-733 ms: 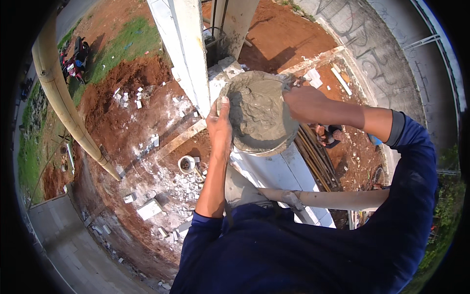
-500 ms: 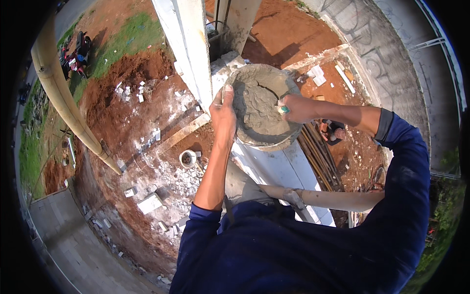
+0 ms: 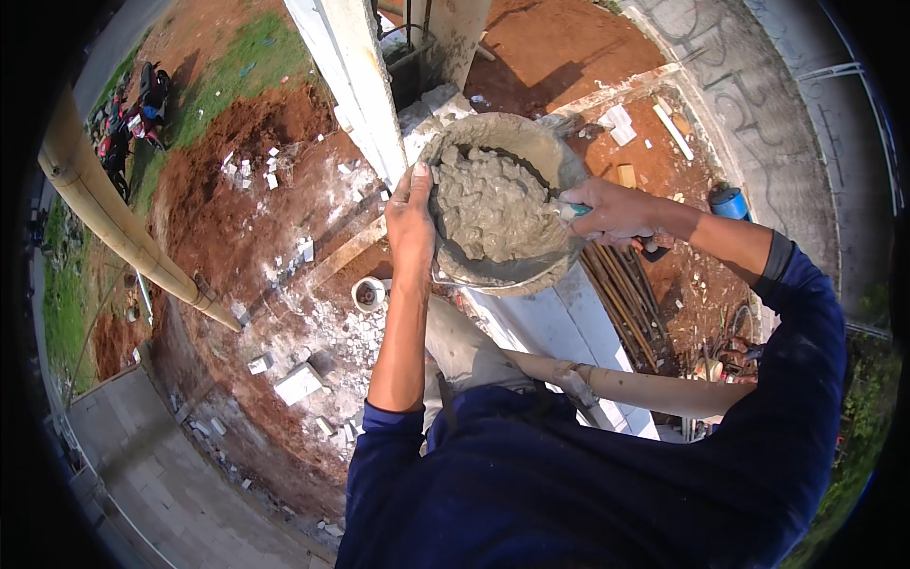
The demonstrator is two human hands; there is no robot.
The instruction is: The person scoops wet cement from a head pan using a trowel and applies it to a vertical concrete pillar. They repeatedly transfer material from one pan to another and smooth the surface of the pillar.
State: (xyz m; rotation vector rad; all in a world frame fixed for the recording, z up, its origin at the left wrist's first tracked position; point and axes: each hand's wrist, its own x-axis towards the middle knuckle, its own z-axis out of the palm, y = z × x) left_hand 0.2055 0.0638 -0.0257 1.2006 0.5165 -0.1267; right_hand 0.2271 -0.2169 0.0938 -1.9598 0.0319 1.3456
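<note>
Grey wet mortar (image 3: 498,209) fills a round bucket (image 3: 559,156) in front of me, above the white block wall. My left hand (image 3: 410,223) is closed on the bucket's left rim, thumb over the edge. On the other side my right hand (image 3: 621,211) grips the green handle of a trowel (image 3: 574,209). The trowel's blade is sunk in the mortar and hidden. The mortar surface is lumpy, with a dark gap along its far right edge.
A white block wall (image 3: 559,322) runs beneath the bucket toward me. Bamboo poles stand at left (image 3: 123,209) and cross at right (image 3: 664,389). Far below lie broken white blocks (image 3: 299,382), a small pail (image 3: 368,294), stacked poles (image 3: 621,303) and a blue drum (image 3: 728,203).
The mortar has gone from fairly smooth to heaped and lumpy, with a wider gap at its far edge. My right hand and the trowel have shifted slightly right. My left hand still holds the rim.
</note>
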